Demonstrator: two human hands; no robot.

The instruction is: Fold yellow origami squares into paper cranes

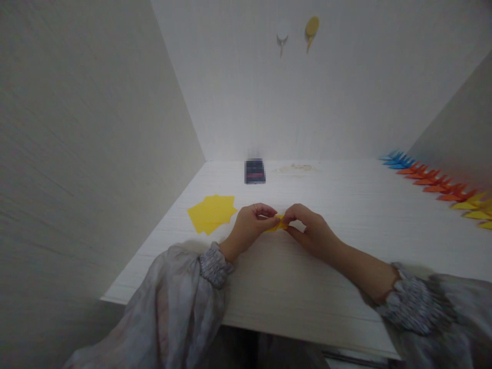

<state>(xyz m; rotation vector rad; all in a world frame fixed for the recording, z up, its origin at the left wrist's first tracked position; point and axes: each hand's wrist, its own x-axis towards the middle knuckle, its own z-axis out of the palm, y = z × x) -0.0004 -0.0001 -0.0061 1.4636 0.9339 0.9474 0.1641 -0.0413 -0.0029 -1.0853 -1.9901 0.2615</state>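
Between my two hands, just above or on the white table, is a small folded piece of yellow paper [273, 228]. My left hand [257, 221] pinches its left side with thumb and fingers, and a ring shows on one finger. From the other side, my right hand [307, 228] grips the paper's right end between thumb and index finger. The fingers cover much of the paper, so its exact folded shape is hard to make out. Left of my left hand lies a loose stack of yellow paper sheets [212, 212], spread at different angles.
A dark, blurred device [254, 171] rests by the back wall. Along the right side runs a row of folded paper pieces: blue [397, 160], orange [438, 182] and yellow [476, 208]. Two hooks [312, 26] are on the back wall. The table's front edge [307, 337] is near my body.
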